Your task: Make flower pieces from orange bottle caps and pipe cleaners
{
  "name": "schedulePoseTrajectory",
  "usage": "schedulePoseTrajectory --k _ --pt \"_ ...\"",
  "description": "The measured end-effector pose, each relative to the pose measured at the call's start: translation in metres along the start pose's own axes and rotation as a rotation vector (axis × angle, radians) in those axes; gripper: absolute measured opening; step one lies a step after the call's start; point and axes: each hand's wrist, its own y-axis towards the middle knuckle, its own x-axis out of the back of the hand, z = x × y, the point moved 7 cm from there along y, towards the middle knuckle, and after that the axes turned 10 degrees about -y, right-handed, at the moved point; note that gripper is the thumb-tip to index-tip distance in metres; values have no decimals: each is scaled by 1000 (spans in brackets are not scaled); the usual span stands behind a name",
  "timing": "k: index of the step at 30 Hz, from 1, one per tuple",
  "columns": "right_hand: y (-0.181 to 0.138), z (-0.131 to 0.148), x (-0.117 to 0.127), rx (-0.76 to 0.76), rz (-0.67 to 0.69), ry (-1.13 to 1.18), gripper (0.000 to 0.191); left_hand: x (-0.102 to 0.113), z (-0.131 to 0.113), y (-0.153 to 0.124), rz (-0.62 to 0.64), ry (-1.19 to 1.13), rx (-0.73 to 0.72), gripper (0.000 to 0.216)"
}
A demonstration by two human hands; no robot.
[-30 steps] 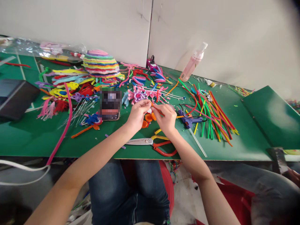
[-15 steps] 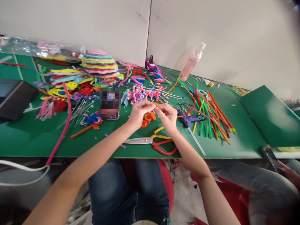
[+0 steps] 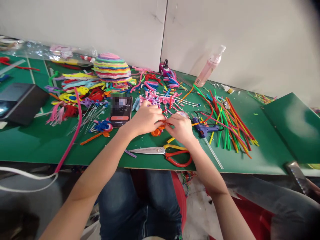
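My left hand (image 3: 146, 119) and my right hand (image 3: 181, 128) meet low over the green table (image 3: 37, 143), fingers pinched together on a small orange pipe-cleaner piece (image 3: 163, 126). More coiled orange pieces (image 3: 155, 132) lie just below the fingertips. Scissors (image 3: 160, 151) with yellow and red handles rest near the table's front edge, under my right wrist. A blue glue gun (image 3: 205, 129) lies to the right of my right hand. A phone (image 3: 121, 111) lies left of my left hand.
Loose coloured pipe cleaners (image 3: 227, 123) spread at the right. A stack of coloured discs (image 3: 112, 68), finished flowers (image 3: 150, 98) and a pink bottle (image 3: 210, 66) stand at the back. A black box (image 3: 21, 101) sits at far left. Another person's hand with a phone (image 3: 298, 175) shows at lower right.
Both hands have dropped closer to the table and toward the orange pieces, still pinched together. The view has shifted slightly right.
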Motion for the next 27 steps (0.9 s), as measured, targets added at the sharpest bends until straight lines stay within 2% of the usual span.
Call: schedulePoseTrajectory --k 4,10,14,17,20,24,27 --pt "-1 4 0 66 31 -110 22 0 -6 0 -25 -59 20 20" --pt "-1 0 -1 99 1 -109 25 -5 -9 -2 5 75 7 25" --pt "1 -8 3 31 -94 74 26 8 2 -1 -153 21 64 13" --pt "0 -15 6 -72 -204 174 27 18 12 -3 -349 -127 153 10" --pt "-1 -17 5 -162 -305 212 26 18 19 -7 -529 -321 240 11" --pt "-2 -18 0 -265 -313 323 26 -3 34 -13 -677 -746 399 8" --pt "-3 -21 -2 -350 -303 414 27 -22 43 -14 -724 -1055 503 9"
